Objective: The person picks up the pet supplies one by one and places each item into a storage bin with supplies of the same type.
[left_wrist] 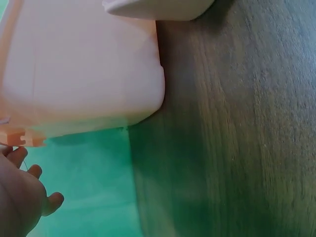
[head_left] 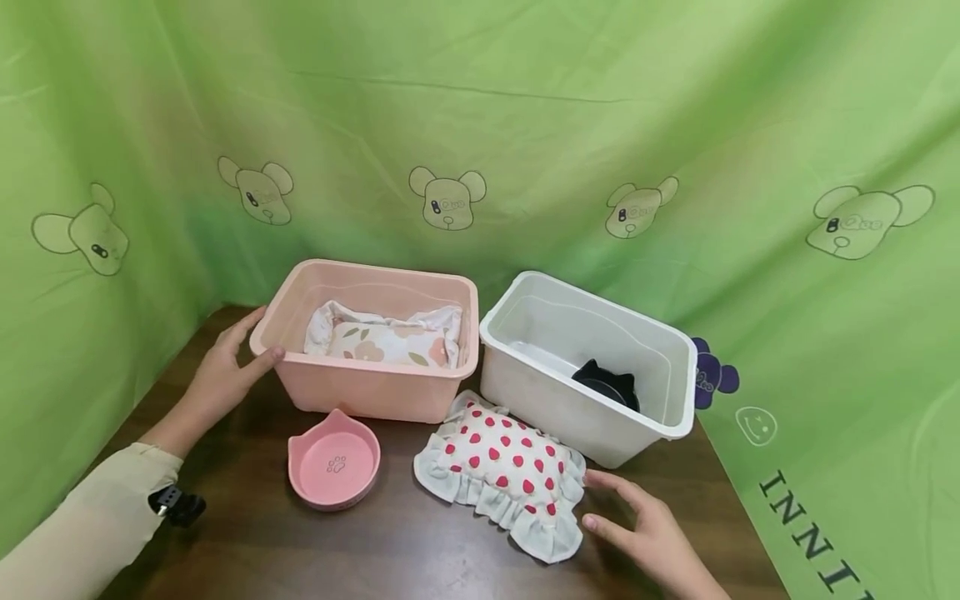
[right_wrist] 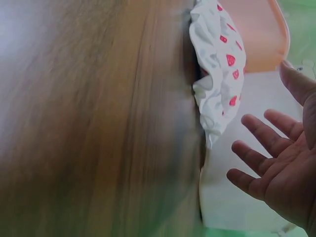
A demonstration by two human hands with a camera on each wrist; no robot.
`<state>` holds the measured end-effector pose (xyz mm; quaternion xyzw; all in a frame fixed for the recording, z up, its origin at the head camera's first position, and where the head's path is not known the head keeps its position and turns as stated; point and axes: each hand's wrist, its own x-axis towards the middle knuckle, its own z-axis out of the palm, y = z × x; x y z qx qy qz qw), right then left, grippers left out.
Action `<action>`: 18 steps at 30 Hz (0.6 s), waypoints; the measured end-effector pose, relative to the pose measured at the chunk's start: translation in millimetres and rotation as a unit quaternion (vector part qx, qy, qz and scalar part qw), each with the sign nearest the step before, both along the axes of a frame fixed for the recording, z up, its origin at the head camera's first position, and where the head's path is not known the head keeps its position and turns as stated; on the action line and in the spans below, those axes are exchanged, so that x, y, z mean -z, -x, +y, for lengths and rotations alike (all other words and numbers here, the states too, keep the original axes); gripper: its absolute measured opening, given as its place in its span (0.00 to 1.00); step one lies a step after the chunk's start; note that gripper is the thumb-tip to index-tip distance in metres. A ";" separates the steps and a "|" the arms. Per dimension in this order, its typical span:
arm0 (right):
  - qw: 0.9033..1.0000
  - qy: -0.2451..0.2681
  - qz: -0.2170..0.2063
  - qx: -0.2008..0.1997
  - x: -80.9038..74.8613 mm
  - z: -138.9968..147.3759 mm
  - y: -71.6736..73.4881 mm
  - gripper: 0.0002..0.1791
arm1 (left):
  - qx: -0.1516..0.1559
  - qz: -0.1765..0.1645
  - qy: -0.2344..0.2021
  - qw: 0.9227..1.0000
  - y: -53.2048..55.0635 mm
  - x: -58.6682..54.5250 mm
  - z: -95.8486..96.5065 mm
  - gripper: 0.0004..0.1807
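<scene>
My left hand (head_left: pixel 223 375) is at the left front corner of a pink plastic bin (head_left: pixel 367 392), thumb at the front rim and fingers along the left side. Inside that bin lies a white cushion with a floral print (head_left: pixel 390 343). The right hand (head_left: pixel 647 533), fingers spread and palm bare in the right wrist view, is beside a strawberry-print cushion (head_left: pixel 510 458) with a pale ruffled edge. This cushion lies on the table, against the front of a white plastic bin (head_left: pixel 551 400). A black cat-eared bowl (head_left: pixel 609 385) is in the white bin.
A pink cat-eared bowl (head_left: pixel 337 467) with a paw mark stands on the dark wooden table (head_left: pixel 375 554), in front of the pink bin. Green cloth (head_left: pixel 525 100) printed with bear heads hangs behind and at both sides. The two bins stand side by side near the back.
</scene>
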<state>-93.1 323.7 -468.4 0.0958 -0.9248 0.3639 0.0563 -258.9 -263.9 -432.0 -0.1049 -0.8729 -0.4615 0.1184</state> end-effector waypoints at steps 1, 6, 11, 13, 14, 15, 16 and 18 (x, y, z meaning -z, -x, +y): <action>1.000 0.001 -0.001 -0.001 0.6 -2.0 1.9 0.30 | 0.000 0.003 -0.002 1.000 -0.9 0.0 0.2 0.43; 1.000 -0.020 -0.010 -0.005 5.6 -11.5 6.6 0.29 | 0.002 0.005 -0.017 1.000 -4.3 2.9 1.5 0.42; 0.999 -0.044 -0.022 -0.001 9.5 -19.2 12.6 0.29 | 0.007 -0.001 -0.057 0.998 -4.0 4.4 5.1 0.42; 0.998 -0.053 -0.037 0.004 10.6 -21.2 15.7 0.29 | 0.011 -0.005 -0.072 0.997 -3.1 4.8 7.0 0.43; 0.997 -0.058 -0.048 0.008 10.8 -22.0 17.5 0.30 | 0.013 -0.006 -0.079 0.997 -2.8 5.0 8.0 0.42; 0.996 -0.064 -0.059 0.012 10.7 -22.9 19.2 0.30 | 0.015 -0.010 -0.088 0.996 -2.6 5.1 9.0 0.42; 0.995 -0.068 -0.070 0.015 10.5 -23.9 20.8 0.31 | 0.019 -0.014 -0.099 0.995 -2.3 5.6 10.0 0.42; 0.993 -0.070 -0.087 0.021 10.0 -26.3 24.0 0.32 | 0.027 -0.021 -0.123 0.992 -2.0 6.4 12.1 0.41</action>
